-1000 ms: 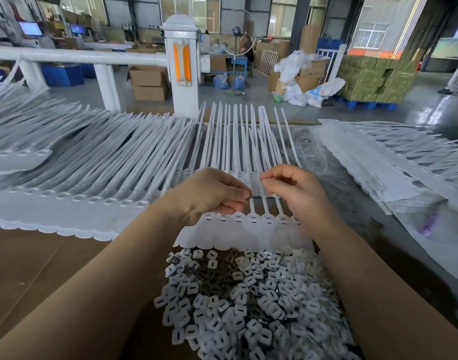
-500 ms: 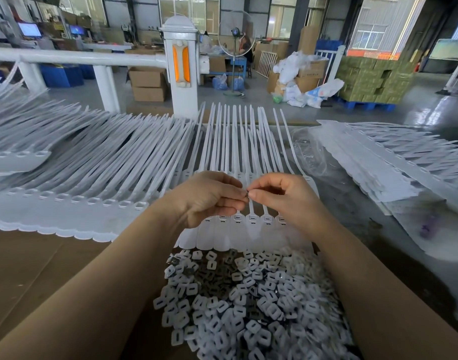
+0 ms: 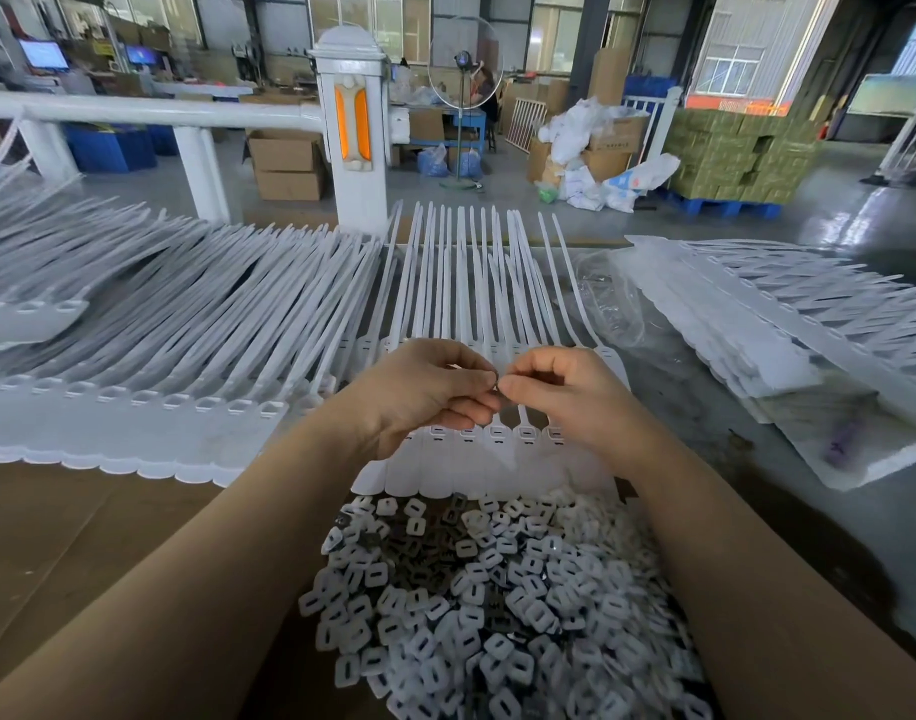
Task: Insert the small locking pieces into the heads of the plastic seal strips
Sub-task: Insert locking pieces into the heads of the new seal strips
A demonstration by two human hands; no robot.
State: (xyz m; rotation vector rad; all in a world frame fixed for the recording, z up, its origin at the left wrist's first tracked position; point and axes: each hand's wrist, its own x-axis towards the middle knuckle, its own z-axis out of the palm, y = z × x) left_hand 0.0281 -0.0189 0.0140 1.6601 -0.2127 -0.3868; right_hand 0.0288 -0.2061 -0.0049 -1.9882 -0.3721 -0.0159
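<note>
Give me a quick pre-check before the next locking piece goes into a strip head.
1. Piece in hand: a small dark piece is pinched between left hand and right hand fingertips: ok.
2. Piece orientation: too small to read: cannot tell.
3. Target heads: row of seal strip heads lies just below the hands, slots facing up: ok.
4. Which heads are already filled: cannot tell.
5. Supply: pile of locking pieces within reach: ok.

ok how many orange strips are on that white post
2 orange strips side by side on the front of the white post: one left, one right. Other faces are hidden.
</note>
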